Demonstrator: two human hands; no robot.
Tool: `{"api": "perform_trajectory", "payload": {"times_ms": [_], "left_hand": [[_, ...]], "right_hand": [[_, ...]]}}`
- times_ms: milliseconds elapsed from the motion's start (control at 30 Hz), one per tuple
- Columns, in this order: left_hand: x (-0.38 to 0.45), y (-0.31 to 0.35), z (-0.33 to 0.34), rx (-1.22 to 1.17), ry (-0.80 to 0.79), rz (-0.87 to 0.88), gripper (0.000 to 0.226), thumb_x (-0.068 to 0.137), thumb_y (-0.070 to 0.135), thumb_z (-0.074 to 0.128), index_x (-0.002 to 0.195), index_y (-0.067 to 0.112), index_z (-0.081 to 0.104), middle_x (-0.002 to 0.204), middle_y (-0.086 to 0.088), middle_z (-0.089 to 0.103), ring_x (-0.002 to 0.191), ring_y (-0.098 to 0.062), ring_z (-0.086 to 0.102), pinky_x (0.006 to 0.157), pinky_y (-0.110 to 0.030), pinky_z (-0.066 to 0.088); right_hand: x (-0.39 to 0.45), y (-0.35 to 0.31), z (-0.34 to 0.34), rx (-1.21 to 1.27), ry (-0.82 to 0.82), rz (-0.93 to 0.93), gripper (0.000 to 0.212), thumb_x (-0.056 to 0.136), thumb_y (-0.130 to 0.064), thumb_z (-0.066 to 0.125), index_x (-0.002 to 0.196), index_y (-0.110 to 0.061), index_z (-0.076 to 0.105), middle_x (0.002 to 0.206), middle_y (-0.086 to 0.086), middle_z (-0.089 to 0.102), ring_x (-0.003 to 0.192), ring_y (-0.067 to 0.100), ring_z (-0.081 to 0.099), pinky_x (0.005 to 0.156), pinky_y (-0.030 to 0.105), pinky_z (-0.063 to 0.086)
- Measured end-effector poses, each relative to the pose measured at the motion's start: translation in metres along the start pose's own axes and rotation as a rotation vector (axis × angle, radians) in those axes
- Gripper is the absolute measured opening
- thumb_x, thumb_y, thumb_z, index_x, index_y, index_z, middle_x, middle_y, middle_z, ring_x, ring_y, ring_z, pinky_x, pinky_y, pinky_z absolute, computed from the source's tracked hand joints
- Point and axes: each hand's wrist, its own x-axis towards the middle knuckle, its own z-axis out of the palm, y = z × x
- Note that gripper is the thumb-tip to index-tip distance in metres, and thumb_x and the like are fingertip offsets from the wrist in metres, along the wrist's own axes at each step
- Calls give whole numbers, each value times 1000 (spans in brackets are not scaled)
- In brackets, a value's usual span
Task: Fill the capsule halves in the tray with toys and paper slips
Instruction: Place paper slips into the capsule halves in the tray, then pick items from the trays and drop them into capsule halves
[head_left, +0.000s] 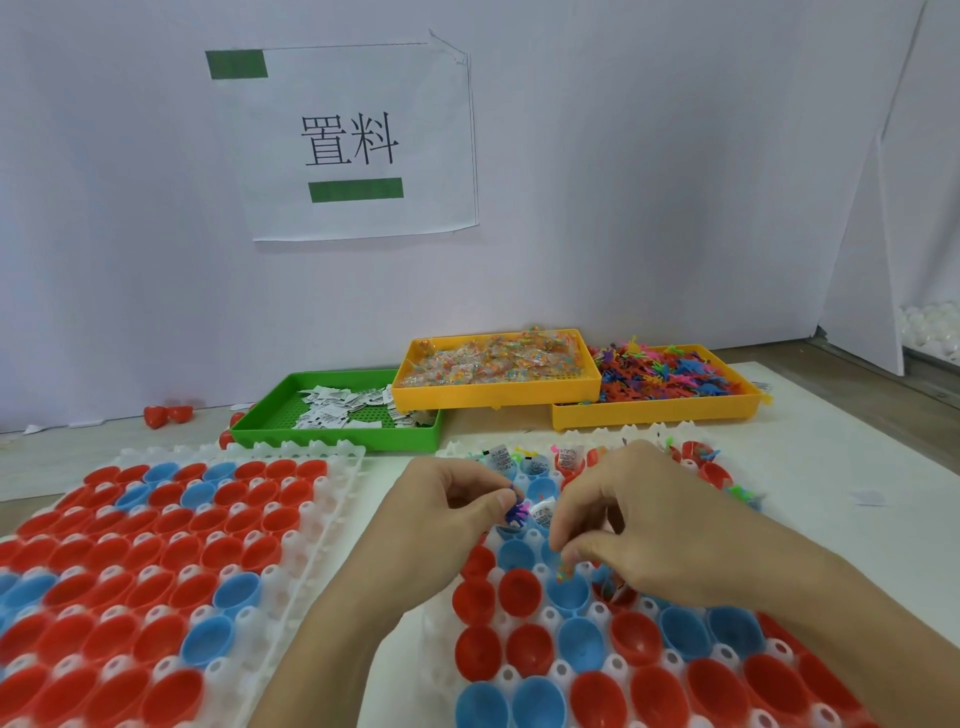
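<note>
Mid-fill: both hands over right tray

Now left hand (441, 501) pinches a purple toy (516, 514) at its fingertips, above a blue capsule half (519, 553) in the right tray (524, 675). Right hand (644, 525) is curled, pinching a small colourful bit (565, 570) over another blue half. Paper slip (543, 512) sits between the hands. Far-row halves already hold toys and slips. Left tray (311, 530) holds bare halves. Behind: green bin (260, 428) with slips, two yellow bins (493, 395) with toys.

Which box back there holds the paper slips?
Look below the paper sign on the wall to the three trays in a row. The slips lie in the green tray, the leftmost and lowest; its two neighbours are both yellow.
</note>
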Motion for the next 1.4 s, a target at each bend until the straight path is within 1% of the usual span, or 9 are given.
{"api": "perform_trajectory", "payload": {"times_ms": [233, 367, 533, 800, 900, 967, 1100, 1267, 1400], "left_hand": [[-1, 0, -2, 33, -99, 15, 14, 93, 14, 66, 88, 19, 77, 83, 4, 77, 85, -9, 71, 80, -24, 54], [0, -1, -2, 44, -96, 16, 13, 92, 14, 67, 87, 20, 77, 82, 6, 77, 83, -6, 71, 76, -19, 54], [0, -1, -3, 22, -100, 8, 13, 91, 13, 68, 87, 20, 78, 82, 4, 77, 84, -9, 72, 81, -24, 57], [-1, 1, -2, 33, -101, -1, 20, 91, 12, 68, 83, 28, 78, 82, 7, 77, 83, -5, 71, 81, -23, 57], [-1, 1, -1, 14, -89, 2, 23, 91, 10, 68, 81, 29, 77, 82, 6, 77, 84, -8, 71, 81, -26, 55], [-1, 2, -1, -2, -75, 18, 22, 90, 10, 68, 83, 28, 78, 82, 5, 77, 85, -11, 71, 79, -27, 55], [-2, 4, 0, -26, -89, 88, 18, 89, 10, 70, 89, 26, 79, 83, 4, 76, 85, -14, 71, 76, -24, 56], [0, 7, 5, -64, -34, 163, 22, 86, 12, 73, 96, 29, 63, 76, 1, 74, 65, -7, 62, 61, -17, 44], [5, 14, 10, -166, 18, 204, 20, 92, 2, 63, 95, 22, 65, 77, 0, 74, 72, -11, 67, 64, -22, 51]], "right_hand": [[-1, -4, 3, -61, -37, 8, 20, 88, -7, 68, 80, -23, 76, 76, -15, 72, 75, -4, 68, 72, 18, 56], [-1, -5, 1, -68, -39, 10, 28, 87, -1, 64, 77, -25, 75, 76, -13, 72, 75, -6, 67, 67, 12, 51], [-1, -5, 6, -136, -55, 3, 17, 88, -11, 69, 86, -25, 79, 83, -16, 69, 82, -2, 65, 78, 21, 56], [0, 0, 9, -129, -70, 4, 9, 88, -20, 73, 88, -27, 79, 84, -15, 70, 83, 2, 65, 78, 26, 56], [1, 5, 3, -114, -7, -23, 8, 89, -27, 73, 88, -31, 79, 85, -17, 70, 85, 2, 64, 80, 21, 52], [3, 8, 0, -105, 117, -49, 10, 90, -33, 70, 88, -32, 79, 82, -19, 69, 84, 2, 62, 73, 16, 48], [6, 7, 6, 30, 253, -38, 17, 91, -41, 66, 104, -34, 75, 86, -18, 72, 83, -1, 65, 72, 15, 52], [8, 5, 3, 294, 197, 15, 9, 91, -23, 72, 88, -26, 79, 76, -4, 76, 70, 10, 73, 67, 26, 60], [8, 6, -3, 524, 247, 119, 8, 90, -12, 71, 86, -17, 77, 75, 2, 77, 70, 14, 74, 65, 21, 58]]}}
